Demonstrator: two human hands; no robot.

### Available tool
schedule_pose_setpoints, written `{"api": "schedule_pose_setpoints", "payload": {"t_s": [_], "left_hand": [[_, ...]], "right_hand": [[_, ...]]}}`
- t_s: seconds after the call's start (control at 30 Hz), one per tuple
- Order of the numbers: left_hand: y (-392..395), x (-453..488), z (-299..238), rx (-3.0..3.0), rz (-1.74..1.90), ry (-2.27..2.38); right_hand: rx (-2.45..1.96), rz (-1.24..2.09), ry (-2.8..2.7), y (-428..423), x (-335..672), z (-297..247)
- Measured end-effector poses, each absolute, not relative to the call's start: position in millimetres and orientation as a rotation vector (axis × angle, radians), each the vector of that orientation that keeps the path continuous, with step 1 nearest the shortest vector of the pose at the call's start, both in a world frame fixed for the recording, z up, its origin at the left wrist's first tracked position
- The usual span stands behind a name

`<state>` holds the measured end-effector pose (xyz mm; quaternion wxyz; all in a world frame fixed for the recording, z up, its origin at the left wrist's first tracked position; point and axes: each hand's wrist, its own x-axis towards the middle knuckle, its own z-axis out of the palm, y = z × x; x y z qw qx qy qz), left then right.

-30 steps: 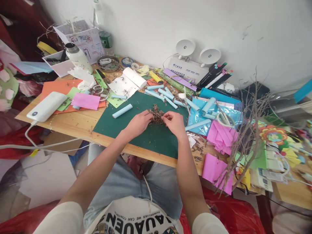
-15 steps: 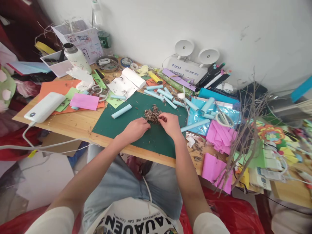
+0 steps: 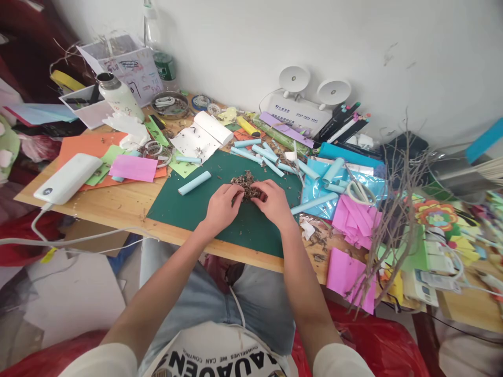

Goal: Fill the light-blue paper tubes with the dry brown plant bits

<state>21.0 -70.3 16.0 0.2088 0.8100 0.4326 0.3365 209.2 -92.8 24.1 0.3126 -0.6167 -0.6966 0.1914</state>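
A small heap of brown dried bits (image 3: 245,183) lies on a dark green cutting mat (image 3: 184,201) at the table's front. My left hand (image 3: 221,206) and my right hand (image 3: 274,201) meet over the near side of the heap, fingers curled into it and partly hiding it. Both hands press against the bits from either side. A light blue paper roll (image 3: 194,183) lies on the mat to the left of my left hand.
Several more blue rolls (image 3: 262,155), pink paper (image 3: 132,168), scissors (image 3: 359,191), a white power bank (image 3: 67,178) with its cable, a bottle (image 3: 119,97) and a bundle of bare twigs (image 3: 396,209) crowd the wooden table (image 3: 118,201). A white wall stands behind.
Both hands have drawn closer together and closed over the heap of brown bits, which has shifted slightly left on the mat. The view has tilted a little.
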Motion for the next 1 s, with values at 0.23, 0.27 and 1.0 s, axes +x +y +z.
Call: {"api": "schedule_pose_setpoints", "payload": {"t_s": [0.23, 0.27, 1.0], "left_hand": [[-83.6, 25.4, 17.6, 2.117, 0.981, 1.215], [-86.1, 24.3, 18.3, 2.097, 0.977, 1.212], [-59.6, 34.4, 7.6, 1.520, 0.982, 1.217]], "right_hand": [[-1.590, 0.607, -1.358, -90.7, 206.3, 23.6], [-1.567, 0.670, -1.245, -90.2, 205.1, 24.0], [-1.358, 1.026, -1.237, -87.0, 188.5, 18.0]]}}
